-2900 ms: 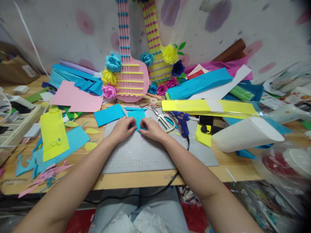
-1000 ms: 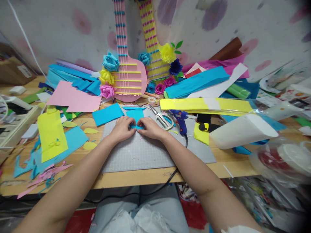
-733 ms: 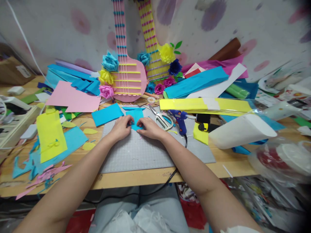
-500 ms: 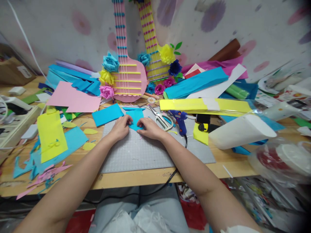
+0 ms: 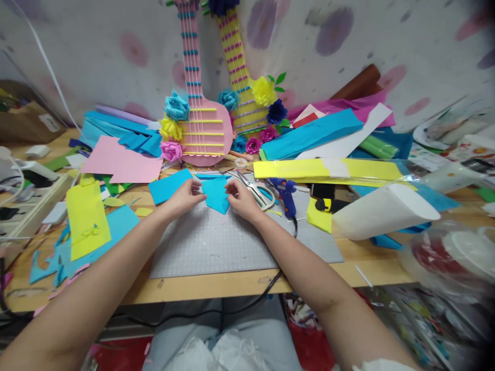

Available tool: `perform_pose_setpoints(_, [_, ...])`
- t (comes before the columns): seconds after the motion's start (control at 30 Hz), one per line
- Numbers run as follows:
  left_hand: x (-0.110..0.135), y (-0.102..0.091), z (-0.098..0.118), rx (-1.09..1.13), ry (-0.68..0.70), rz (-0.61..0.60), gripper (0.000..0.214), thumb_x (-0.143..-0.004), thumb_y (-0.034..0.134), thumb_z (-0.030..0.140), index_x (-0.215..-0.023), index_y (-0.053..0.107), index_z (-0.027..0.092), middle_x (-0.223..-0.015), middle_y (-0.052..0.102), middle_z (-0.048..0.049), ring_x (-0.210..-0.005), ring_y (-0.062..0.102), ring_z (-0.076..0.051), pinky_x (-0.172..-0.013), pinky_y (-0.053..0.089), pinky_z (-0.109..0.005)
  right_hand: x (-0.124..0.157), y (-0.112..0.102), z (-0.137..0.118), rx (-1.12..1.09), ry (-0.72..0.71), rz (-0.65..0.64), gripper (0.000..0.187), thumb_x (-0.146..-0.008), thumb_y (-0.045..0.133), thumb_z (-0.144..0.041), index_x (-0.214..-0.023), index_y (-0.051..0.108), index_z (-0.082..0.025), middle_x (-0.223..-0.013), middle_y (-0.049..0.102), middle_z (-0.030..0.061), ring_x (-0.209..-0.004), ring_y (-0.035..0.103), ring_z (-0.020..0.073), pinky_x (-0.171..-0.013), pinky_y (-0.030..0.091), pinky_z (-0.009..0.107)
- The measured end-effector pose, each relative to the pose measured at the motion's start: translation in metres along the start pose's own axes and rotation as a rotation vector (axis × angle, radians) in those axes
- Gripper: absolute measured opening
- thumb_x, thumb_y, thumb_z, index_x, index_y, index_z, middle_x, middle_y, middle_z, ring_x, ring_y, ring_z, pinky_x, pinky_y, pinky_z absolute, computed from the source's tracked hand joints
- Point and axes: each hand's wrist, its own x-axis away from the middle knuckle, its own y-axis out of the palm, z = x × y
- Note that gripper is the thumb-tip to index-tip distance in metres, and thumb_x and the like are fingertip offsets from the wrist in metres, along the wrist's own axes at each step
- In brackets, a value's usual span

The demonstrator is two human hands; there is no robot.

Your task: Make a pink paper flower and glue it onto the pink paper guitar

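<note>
A small piece of blue crepe paper with a pointed lower corner is at the far part of the grey cutting mat. My left hand is just left of it, thumb and fingers apart with nothing between them. At the paper's right edge, my right hand has its fingertips closed on the border. White-handled scissors lie right behind my right hand. Beyond my left hand rests a folded blue paper strip.
A blue glue gun stands right of the scissors, its cord running off the table edge. Two paper guitars, one pink and one yellow, lean on the wall. A white roll lies right; yellow paper and scraps lie left.
My left hand has drawn back leftward off the blue paper and its fingers have spread. More of the paper shows now, with its pointed corner toward me. The view has shifted slightly.
</note>
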Motion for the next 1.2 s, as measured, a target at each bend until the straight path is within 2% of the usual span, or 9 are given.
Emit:
perform_pose_setpoints(0.1, [-0.001, 0.005, 0.009, 0.143, -0.103, 0.043, 0.048, -0.062, 0.065, 0.027, -0.104, 0.045, 0.014, -0.112, 0.053, -0.0136, -0.100, 0.055, -0.022, -0.079, 0.048, -0.034, 0.001, -0.001, 0.000, 0.060, -0.040, 0.024, 0.028, -0.064, 0.041, -0.008, -0.089, 0.048, -0.018, -0.086, 0.055, 0.0016, -0.081, 0.053, 0.0128, -0.073, 0.043, 0.028])
perform_pose_setpoints(0.23, [-0.004, 0.011, 0.021, 0.240, -0.158, 0.072, 0.056, -0.063, 0.064, 0.022, -0.114, 0.041, 0.015, -0.124, 0.045, -0.0168, -0.091, 0.060, -0.020, -0.070, 0.051, -0.032, 0.001, -0.002, 0.002, 0.102, -0.071, 0.001, 0.031, -0.063, 0.040, -0.006, -0.090, 0.049, -0.019, -0.088, 0.055, 0.0022, -0.081, 0.053, 0.0126, -0.074, 0.044, 0.028])
perform_pose_setpoints(0.4, [-0.007, 0.018, 0.021, -0.006, -0.113, 0.027, 0.068, -0.059, 0.068, 0.026, -0.119, 0.038, 0.015, -0.123, 0.048, -0.0179, -0.092, 0.060, -0.024, -0.071, 0.049, -0.036, 0.000, 0.000, 0.006, -0.006, -0.022, 0.032, 0.031, -0.062, 0.043, -0.009, -0.091, 0.050, -0.019, -0.086, 0.054, 0.0004, -0.080, 0.054, 0.0122, -0.071, 0.044, 0.028])
perform_pose_setpoints(0.53, [-0.005, 0.025, 0.020, -0.387, 0.042, 0.101, 0.060, -0.062, 0.065, 0.029, -0.115, 0.042, 0.014, -0.117, 0.052, -0.0179, -0.114, 0.047, -0.032, -0.093, 0.037, -0.044, -0.003, 0.001, 0.003, -0.260, 0.083, 0.088, 0.021, -0.065, 0.052, -0.021, -0.085, 0.049, -0.020, -0.074, 0.052, -0.0028, -0.073, 0.054, 0.0115, -0.062, 0.044, 0.024])
perform_pose_setpoints(0.6, [-0.001, 0.029, 0.021, -0.500, 0.095, 0.102, 0.058, -0.065, 0.062, 0.030, -0.116, 0.042, 0.013, -0.119, 0.051, -0.0193, -0.119, 0.042, -0.034, -0.098, 0.031, -0.046, -0.005, 0.000, -0.001, -0.462, 0.176, 0.089, 0.020, -0.065, 0.055, -0.027, -0.082, 0.048, -0.020, -0.068, 0.050, -0.0046, -0.065, 0.053, 0.0096, -0.056, 0.042, 0.022])
perform_pose_setpoints(0.73, [0.007, 0.036, 0.028, -0.540, 0.041, 0.122, 0.069, -0.062, 0.066, 0.029, -0.122, 0.036, 0.012, -0.126, 0.043, -0.0230, -0.123, 0.037, -0.037, -0.097, 0.031, -0.046, -0.009, -0.007, -0.007, -0.811, 0.341, 0.071, 0.019, -0.061, 0.057, -0.022, -0.077, 0.047, -0.019, -0.058, 0.044, -0.0081, -0.047, 0.043, 0.0040, -0.042, 0.032, 0.015])
perform_pose_setpoints(0.93, [0.005, 0.036, 0.038, -0.405, -0.146, 0.091, 0.091, -0.052, 0.073, 0.023, -0.130, 0.026, 0.015, -0.125, 0.040, -0.0236, -0.106, 0.054, -0.033, -0.080, 0.043, -0.038, -0.009, -0.025, -0.015, -1.138, 0.506, -0.079, 0.017, -0.065, 0.054, -0.017, -0.079, 0.044, -0.020, -0.049, 0.034, -0.0114, -0.034, 0.020, 0.0013, -0.033, 0.011, 0.013])
perform_pose_setpoints(1.1, [0.002, 0.034, 0.035, -0.347, -0.126, 0.062, 0.079, -0.053, 0.072, 0.022, -0.121, 0.032, 0.019, -0.103, 0.059, -0.0112, -0.089, 0.060, -0.026, -0.069, 0.045, -0.033, -0.009, -0.029, -0.015, -1.174, 0.502, -0.162, 0.016, -0.066, 0.054, -0.016, -0.077, 0.043, -0.020, -0.048, 0.028, -0.0116, -0.035, 0.017, 0.0022, -0.032, 0.010, 0.013])
perform_pose_setpoints(1.2, [0.000, 0.034, 0.033, -0.364, -0.125, 0.010, 0.065, -0.055, 0.069, 0.020, -0.113, 0.040, 0.018, -0.098, 0.060, -0.0104, -0.089, 0.060, -0.028, -0.071, 0.045, -0.036, -0.010, -0.024, -0.012, -1.019, 0.467, -0.088, 0.015, -0.065, 0.052, -0.017, -0.077, 0.044, -0.020, -0.051, 0.031, -0.0101, -0.037, 0.025, 0.0034, -0.034, 0.018, 0.014])
